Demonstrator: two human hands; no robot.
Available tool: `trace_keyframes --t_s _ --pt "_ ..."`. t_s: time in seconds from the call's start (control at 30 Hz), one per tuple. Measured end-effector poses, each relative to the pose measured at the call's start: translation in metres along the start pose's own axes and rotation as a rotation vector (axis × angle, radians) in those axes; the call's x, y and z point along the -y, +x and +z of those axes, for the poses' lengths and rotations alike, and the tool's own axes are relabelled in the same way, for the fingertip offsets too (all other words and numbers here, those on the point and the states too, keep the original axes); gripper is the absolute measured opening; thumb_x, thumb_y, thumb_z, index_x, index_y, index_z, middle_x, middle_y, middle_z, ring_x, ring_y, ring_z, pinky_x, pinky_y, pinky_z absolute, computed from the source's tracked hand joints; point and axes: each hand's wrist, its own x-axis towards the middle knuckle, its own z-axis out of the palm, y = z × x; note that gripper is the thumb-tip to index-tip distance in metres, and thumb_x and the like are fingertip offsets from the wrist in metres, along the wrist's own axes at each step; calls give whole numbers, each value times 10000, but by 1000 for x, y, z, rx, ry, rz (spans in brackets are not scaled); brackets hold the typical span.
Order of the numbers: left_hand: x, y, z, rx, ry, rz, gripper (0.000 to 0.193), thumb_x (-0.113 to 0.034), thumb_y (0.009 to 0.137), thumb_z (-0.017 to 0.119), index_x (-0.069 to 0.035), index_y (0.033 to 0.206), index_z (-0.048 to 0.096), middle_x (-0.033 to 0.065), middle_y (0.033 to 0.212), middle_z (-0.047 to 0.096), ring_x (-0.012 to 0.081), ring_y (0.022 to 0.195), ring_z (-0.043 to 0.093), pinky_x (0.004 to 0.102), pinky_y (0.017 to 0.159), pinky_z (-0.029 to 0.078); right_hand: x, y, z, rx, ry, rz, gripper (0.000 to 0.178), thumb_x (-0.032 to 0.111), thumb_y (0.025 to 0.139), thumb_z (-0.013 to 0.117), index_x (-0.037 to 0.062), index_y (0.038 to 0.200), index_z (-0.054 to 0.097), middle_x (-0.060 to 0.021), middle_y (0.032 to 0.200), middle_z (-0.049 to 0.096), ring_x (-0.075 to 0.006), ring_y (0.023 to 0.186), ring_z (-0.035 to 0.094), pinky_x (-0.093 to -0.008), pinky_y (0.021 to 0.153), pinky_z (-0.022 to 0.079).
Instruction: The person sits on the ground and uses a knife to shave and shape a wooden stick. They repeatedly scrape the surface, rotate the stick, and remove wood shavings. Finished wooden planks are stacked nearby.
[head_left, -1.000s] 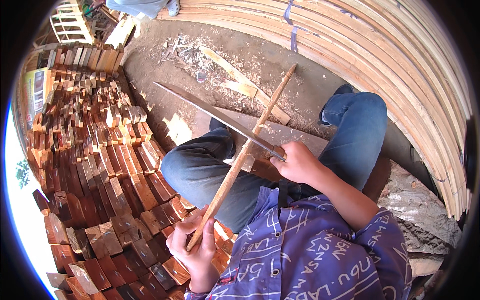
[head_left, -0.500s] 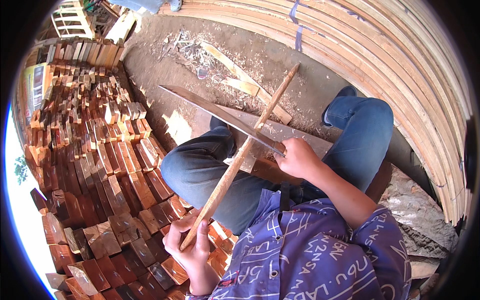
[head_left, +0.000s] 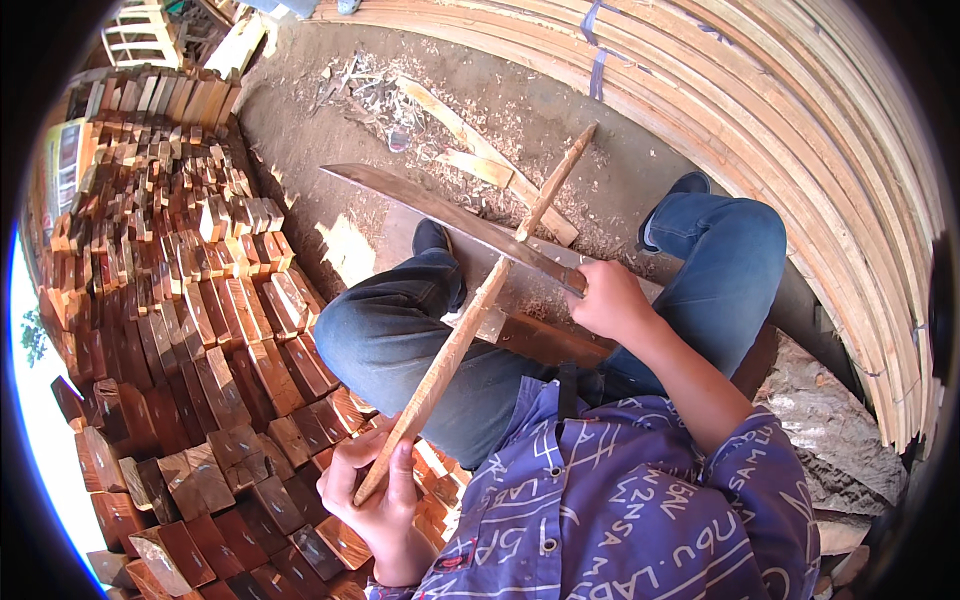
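Along the far side, a great stack of long pale bent slats (head_left: 800, 130) curves round the seated person. On their left, rows of short reddish wood blocks (head_left: 190, 340) cover the floor, and pale shavings (head_left: 390, 100) litter the dirt floor (head_left: 620, 170) ahead. Across their lap runs a long thin wooden stick (head_left: 470, 320), slanting from near the left hip up past the knees. The left hand (head_left: 375, 495) is clenched round its lower end. The right hand (head_left: 610, 300) is closed on the handle of a long blade (head_left: 450, 215), whose edge crosses the stick about two thirds up.

To shave cleanly, I judge the blade should lie at a shallow angle and travel away from the body, with the left hand well below the cut.

I can see no packages or signs here; at the far left edge stands something with coloured panels (head_left: 62, 170), too blurred to make out.
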Motion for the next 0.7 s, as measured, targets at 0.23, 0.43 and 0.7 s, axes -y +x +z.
trace_keyframes --t_s 0.23,0.43,0.7 --pt "-8 -9 2 75 -18 70 214 -87 797 790 -15 814 589 212 823 731 271 723 741 300 652 563 38 -46 -13 128 -13 -235 215 225 704 714 29 779 671 -199 687 660 -403 716 665 -476 686 543" --pt "-13 -11 -3 142 14 146 247 -63 768 810 -20 794 568 220 846 729 303 750 745 320 651 575 -18 10 -13 72 -26 82 226 177 703 709 -17 819 700 -250 770 669 -418 802 672 -487 766 538" --pt "2 -4 0 82 -32 137 230 -45 773 800 -3 807 577 231 830 724 278 735 740 305 640 563 20 -12 -6 82 2 13 234 191 734 704 -30 813 691 -235 719 659 -427 749 663 -482 736 539"
